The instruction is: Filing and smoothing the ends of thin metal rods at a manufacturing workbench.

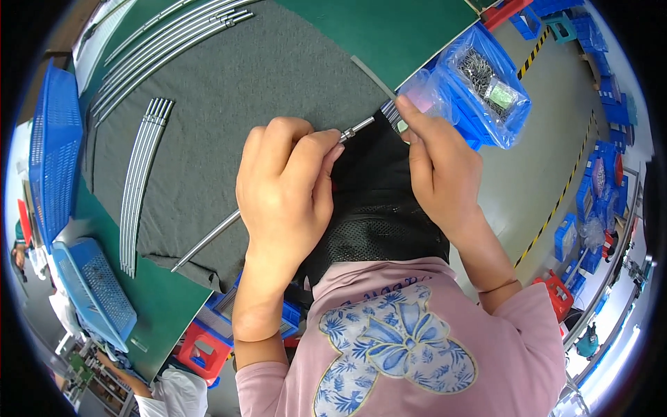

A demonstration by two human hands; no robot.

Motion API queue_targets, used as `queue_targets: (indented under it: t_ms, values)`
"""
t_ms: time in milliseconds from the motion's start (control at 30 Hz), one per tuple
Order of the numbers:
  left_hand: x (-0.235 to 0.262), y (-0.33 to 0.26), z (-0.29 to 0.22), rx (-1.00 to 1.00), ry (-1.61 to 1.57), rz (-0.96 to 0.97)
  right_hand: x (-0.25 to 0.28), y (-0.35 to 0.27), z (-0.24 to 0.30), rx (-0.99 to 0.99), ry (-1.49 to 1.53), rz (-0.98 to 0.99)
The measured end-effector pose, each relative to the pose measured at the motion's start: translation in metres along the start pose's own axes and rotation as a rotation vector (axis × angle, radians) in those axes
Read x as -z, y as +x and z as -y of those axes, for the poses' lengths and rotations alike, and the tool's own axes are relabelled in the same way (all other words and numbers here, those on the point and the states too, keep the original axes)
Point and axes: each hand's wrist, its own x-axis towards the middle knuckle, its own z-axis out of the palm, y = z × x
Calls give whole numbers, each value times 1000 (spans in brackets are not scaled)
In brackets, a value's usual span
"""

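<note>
From the head camera I see my left hand (288, 184) closed around a thin metal rod (208, 240), thumb and fingers pinched tight near its upper end. The rod's short stepped tip (358, 127) sticks out just past my fingertips, up and to the right of the grip, while the long shaft runs down and to the left from under my palm, across the grey felt mat (229, 76) to the mat's near edge.

My right hand (434, 163) sits just to the right of that grip, fingers drawn together with the fingertips close beside the rod's tip. It looks pinched on some small part, but I cannot tell what, or whether it holds anything at all; the spot is too small from here.

Below and between both hands lies black mesh fabric (379, 208), touching my wrists. Up and to the right of the right hand's fingertips, a blue bin (517, 111) lined with a clear bag holds small metal parts (479, 69).

Well to the left of the grip, a bundle of similar rods (139, 181) lies on the mat, and longer rods (167, 35) lie farther up. A blue basket (52, 146) stands at the far left on the green table (389, 28).
</note>
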Motion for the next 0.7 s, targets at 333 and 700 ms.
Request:
queue_targets:
  t_ms: [333,700]
  values:
    - [0,1,2,18,-44,9,16,-8,20,218,27,110]
    - [-2,3,2,-4,-57,-10,11,-8,29,187,-7,170]
